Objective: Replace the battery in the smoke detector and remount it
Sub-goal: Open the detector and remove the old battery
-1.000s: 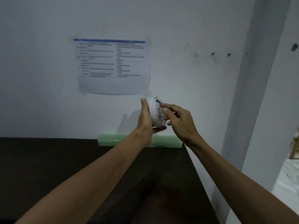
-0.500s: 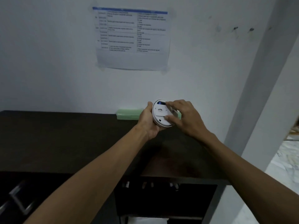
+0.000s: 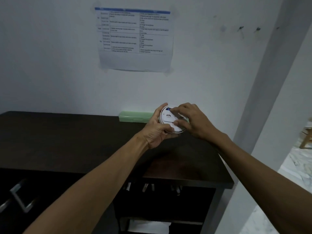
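Observation:
A round white smoke detector (image 3: 167, 118) is held above the dark table, its back turned toward me. A blue battery (image 3: 168, 108) shows at its top edge. My left hand (image 3: 156, 130) grips the detector's left rim and underside. My right hand (image 3: 190, 119) rests on the detector's right side, with the index fingertip touching the blue battery and the thumb pressed on the back face lower down. Most of the battery is hidden by my right fingers.
A dark wooden table (image 3: 84, 141) stands against a white wall. A pale green flat box (image 3: 135, 117) lies at the wall's foot. A printed sheet (image 3: 135, 39) is taped above. A white pillar (image 3: 270, 73) rises at right. Under the table are shelves and a drawer handle (image 3: 20, 198).
Both hands have lowered the detector from the wall toward the table, and its back now faces me. The view tilted down and the right fingers closed in on the blue battery.

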`<state>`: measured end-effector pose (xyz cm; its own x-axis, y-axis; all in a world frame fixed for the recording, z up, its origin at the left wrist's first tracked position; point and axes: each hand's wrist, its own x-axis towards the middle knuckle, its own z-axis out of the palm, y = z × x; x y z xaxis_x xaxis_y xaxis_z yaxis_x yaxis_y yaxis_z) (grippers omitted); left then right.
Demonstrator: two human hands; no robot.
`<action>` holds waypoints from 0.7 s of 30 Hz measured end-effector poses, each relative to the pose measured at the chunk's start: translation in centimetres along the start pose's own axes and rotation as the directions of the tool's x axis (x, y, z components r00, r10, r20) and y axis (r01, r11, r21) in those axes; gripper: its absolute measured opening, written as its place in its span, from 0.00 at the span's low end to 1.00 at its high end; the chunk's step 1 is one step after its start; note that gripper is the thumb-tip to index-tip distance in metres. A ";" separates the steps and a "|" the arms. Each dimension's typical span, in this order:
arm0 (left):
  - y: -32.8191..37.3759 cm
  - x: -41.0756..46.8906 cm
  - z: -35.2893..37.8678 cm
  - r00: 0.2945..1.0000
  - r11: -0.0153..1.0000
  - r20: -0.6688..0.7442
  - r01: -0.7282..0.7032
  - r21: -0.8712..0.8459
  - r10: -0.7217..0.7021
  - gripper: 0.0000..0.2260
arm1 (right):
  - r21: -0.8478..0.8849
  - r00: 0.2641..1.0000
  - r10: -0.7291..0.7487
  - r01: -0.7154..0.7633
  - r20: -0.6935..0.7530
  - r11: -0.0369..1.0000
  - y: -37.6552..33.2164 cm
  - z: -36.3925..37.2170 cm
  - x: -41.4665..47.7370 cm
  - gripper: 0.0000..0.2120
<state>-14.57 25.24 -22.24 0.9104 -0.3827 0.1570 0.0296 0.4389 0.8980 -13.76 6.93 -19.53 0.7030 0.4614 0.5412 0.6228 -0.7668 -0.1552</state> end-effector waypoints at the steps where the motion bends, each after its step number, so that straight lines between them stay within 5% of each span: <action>1: 0.1 0.1 0.1 1.000 1.000 -0.010 -0.009 0.006 0.009 0.42 | 0.001 1.000 -0.017 0.017 0.005 1.000 0.0 -0.1 0.1 0.20; 14: 0.6 -0.2 0.8 0.999 0.999 -0.039 -0.031 0.021 0.032 0.40 | -0.151 0.990 -0.124 0.133 0.063 0.980 0.8 -2.2 -0.2 0.28; 21: 1.1 -0.8 0.8 0.998 0.996 -0.059 0.011 0.084 -0.006 0.37 | -0.127 0.988 -0.133 0.142 0.075 0.982 1.6 -2.5 -0.3 0.20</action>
<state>-15.58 25.36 -21.07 0.9328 -0.3371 0.1270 0.0051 0.3650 0.9310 -13.82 4.43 -17.89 0.6374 0.5914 0.4939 0.6676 -0.7439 0.0292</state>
